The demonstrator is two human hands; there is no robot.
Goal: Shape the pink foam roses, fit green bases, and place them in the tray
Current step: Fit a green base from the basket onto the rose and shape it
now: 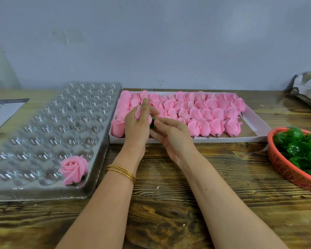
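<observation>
left of the white box (255,123), the clear tray (43,126) holds one finished rose (73,169), its petals opened. over the box's left end, the left hand (136,128) curls round a pink foam rose (138,112). it is judged light, soft and easily creased, so hold it low on the bud. the right hand (172,135) meets its green base (152,124); whether it pinches or only presses cannot be told. right of the box stands the basket (284,168) of bases.
</observation>
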